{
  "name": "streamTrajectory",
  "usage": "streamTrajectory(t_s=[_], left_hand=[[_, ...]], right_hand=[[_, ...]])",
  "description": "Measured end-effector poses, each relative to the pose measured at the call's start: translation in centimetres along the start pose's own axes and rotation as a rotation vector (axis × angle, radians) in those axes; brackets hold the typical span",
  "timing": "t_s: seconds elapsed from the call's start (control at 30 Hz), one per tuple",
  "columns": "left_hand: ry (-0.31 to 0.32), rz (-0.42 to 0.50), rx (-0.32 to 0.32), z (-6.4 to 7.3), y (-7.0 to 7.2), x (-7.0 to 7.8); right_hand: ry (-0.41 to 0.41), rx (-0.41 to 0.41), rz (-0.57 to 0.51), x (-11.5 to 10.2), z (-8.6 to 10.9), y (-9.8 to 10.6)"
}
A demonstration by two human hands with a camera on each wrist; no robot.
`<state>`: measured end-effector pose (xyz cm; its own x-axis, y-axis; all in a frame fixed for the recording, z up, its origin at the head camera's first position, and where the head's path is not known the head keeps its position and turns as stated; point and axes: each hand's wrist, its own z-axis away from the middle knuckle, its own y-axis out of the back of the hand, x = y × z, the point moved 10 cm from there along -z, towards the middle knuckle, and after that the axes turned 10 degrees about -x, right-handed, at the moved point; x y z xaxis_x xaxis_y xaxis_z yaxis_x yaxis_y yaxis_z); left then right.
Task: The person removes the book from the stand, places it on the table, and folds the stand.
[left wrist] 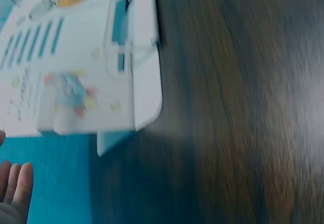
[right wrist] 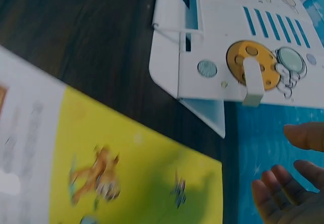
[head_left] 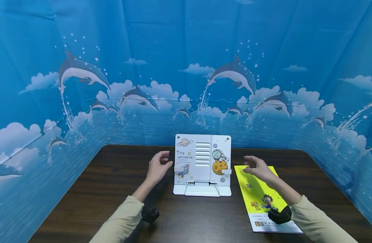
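A white book stand (head_left: 202,162) printed with planets, a rocket and an astronaut stands upright on the table, a wire ledge (head_left: 202,189) at its foot. My left hand (head_left: 158,167) hovers just left of it, fingers relaxed and holding nothing; its fingertips show in the left wrist view. To the right, my right hand (head_left: 260,171) hangs above the top of a yellow book (head_left: 256,192) with cartoon figures, apart from the stand. In the right wrist view the thumb and fingers of that hand (right wrist: 298,183) are spread, with nothing between them. A small clip (right wrist: 252,79) sticks out from the stand's panel.
The dark wooden table (head_left: 91,202) ends at a blue curtain (head_left: 161,50) with dolphins, close behind the stand. The yellow book lies flat near the table's right side. A black wrist device (head_left: 150,215) sits at each sleeve.
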<state>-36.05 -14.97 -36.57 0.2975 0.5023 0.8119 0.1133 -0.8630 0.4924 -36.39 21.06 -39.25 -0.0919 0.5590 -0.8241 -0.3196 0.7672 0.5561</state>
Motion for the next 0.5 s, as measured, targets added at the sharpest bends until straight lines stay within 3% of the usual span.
streamTrajectory(t_s=[0.2,0.37,0.5], left_hand=[[-0.024,-0.024,-0.056,-0.2,-0.6,-0.5],[-0.089,-0.026,-0.058,-0.3,-1.2,0.4],[-0.081,-0.025,-0.059,-0.6,-1.5,0.4]], right_hand=[[0.029,0.001,-0.005,-1.6,-1.6,-1.3],[0.073,0.024,-0.026,-2.2,-2.5,-2.1],[0.109,0.043,-0.075,-2.7,-2.8,-2.7]])
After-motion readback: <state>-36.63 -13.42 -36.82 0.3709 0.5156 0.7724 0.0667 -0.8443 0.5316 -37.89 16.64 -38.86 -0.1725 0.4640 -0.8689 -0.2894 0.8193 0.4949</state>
